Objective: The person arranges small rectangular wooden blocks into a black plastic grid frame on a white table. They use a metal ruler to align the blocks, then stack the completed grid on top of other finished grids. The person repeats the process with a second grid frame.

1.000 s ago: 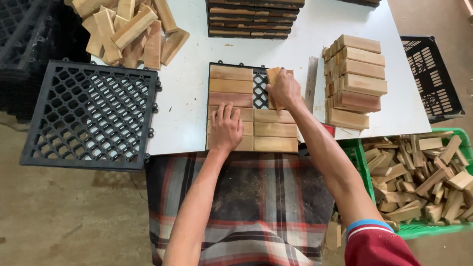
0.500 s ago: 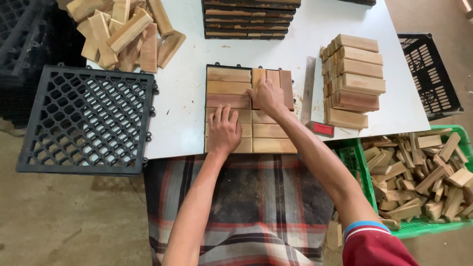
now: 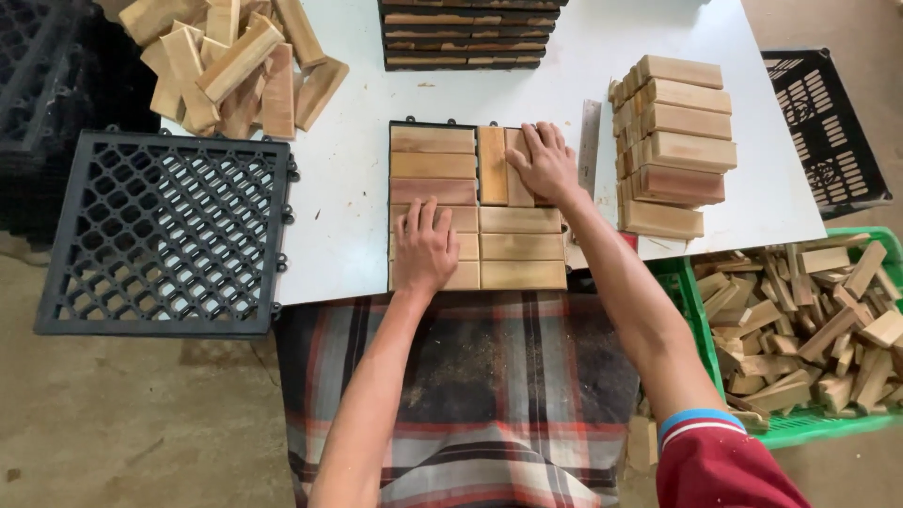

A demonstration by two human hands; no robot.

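Right hand [image 3: 544,162]: fingers spread flat, palm down, gripping nothing; it presses the upright slats in the far-right quarter of the wooden deck tile [image 3: 477,207].
Left hand [image 3: 425,246]: fingers flat and slightly fanned, grasping nothing; it rests on the near-left quarter of the same tile.
Deck tile: lies on the white table [image 3: 357,216] at its near edge, directly in front of the person; every quarter is now covered with slats.
Change: a second ago the black grid showed in the far-right quarter and the right hand held a slat there; half a second ago the hand was seating it; now the grid is covered and the hand lies flat. The left hand has stayed in place.
Stacked slats [image 3: 670,143]: a neat pile just right of the tile.
Metal ruler [image 3: 590,134]: between the tile and that pile.
Black plastic grid base [image 3: 165,230]: left of the tile, overhanging the table edge.
Loose slats [image 3: 230,61]: far-left of the tile.
Finished tiles [image 3: 467,33]: stacked beyond the tile.
Green crate [image 3: 809,320]: near-right of the tile, full of wood offcuts.
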